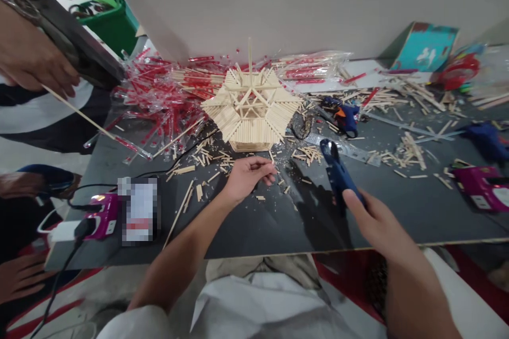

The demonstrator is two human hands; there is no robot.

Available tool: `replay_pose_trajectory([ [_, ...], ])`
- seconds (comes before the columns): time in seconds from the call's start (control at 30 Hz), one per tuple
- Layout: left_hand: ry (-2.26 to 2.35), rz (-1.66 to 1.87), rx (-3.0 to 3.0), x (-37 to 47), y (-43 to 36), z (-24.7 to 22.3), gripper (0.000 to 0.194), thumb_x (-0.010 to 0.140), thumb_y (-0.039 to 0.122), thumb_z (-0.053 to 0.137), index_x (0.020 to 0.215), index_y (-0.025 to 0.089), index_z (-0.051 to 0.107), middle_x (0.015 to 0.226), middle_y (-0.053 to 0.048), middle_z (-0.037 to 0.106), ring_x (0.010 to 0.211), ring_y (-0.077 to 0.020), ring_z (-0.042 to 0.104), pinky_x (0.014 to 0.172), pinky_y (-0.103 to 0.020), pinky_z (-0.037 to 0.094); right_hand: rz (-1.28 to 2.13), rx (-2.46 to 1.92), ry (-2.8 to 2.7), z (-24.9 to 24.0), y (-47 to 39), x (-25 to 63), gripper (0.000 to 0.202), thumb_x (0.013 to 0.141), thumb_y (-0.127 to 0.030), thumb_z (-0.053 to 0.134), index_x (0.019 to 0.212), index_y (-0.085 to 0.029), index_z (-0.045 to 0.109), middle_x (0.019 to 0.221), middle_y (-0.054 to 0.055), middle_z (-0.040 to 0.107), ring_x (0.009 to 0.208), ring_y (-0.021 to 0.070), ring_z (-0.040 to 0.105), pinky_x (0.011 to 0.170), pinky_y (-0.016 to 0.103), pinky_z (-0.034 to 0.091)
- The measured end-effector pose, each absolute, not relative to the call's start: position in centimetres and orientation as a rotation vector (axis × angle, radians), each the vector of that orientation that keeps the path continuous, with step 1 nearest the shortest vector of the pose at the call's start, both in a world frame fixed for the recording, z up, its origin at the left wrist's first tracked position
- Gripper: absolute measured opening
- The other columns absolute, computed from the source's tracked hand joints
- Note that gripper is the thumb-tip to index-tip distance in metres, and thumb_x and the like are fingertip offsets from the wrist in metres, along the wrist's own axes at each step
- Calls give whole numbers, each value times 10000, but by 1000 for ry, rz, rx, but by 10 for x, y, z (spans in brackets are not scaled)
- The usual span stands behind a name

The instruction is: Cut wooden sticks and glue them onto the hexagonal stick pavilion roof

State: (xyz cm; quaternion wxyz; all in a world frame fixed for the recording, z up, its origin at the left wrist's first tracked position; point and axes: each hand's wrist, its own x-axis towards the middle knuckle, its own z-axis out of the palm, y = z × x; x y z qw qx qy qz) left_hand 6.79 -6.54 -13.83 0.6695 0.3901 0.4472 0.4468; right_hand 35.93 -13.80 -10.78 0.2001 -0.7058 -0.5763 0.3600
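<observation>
My left hand pinches a short piece of wooden stick, just in front of a model building made of pale sticks. The model has a flared, many-sided roof with a thin upright stick on top. In my right hand is a blue glue gun, held tilted over the table to the right of the model, its tip apart from it. Short cut sticks lie scattered round the model's base.
Red-and-clear wrapped chopsticks pile up at the left. Another blue glue gun, a clear ruler and a purple power strip lie to the right. A phone sits front left. Another person's hand holds a chopstick.
</observation>
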Motion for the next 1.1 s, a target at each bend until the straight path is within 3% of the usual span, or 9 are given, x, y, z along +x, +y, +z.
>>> replay_pose_trajectory([
  [0.23, 999, 949, 916, 73, -71, -118, 404, 811, 490, 794, 869, 107, 680, 734, -65, 739, 567, -120, 687, 519, -223, 583, 1300, -1715, -1642, -92, -152, 295, 498, 1006, -630, 431, 1176, -219, 653, 1064, 69, 704, 981, 239, 636, 917, 344, 486],
  [0.67, 1151, 964, 1185, 70, -65, -132, 298, 944, 441, 653, 886, 150, 683, 691, -15, 707, 540, -127, 676, 529, -238, 587, 1297, -1615, -1678, -102, -155, 273, 483, 1059, -517, 421, 1484, -311, 523, 1279, 68, 631, 1182, 231, 574, 1059, 388, 429],
  [0.9, 1340, 1009, 1504, 72, -66, -138, 276, 983, 434, 600, 916, 181, 687, 703, 2, 719, 597, -140, 698, 589, -243, 555, 1232, -1619, -1714, -107, -154, 270, 503, 1059, -520, 420, 1511, -314, 504, 1347, 75, 610, 1242, 240, 561, 1079, 399, 425],
  [1.1, 1447, 977, 1701, 75, -65, -135, 276, 1017, 397, 547, 926, 180, 691, 690, 7, 714, 617, -137, 694, 623, -239, 524, 1206, -1646, -1700, -110, -154, 268, 509, 1061, -527, 409, 1511, -310, 505, 1266, 75, 625, 1182, 232, 591, 1028, 384, 455],
])
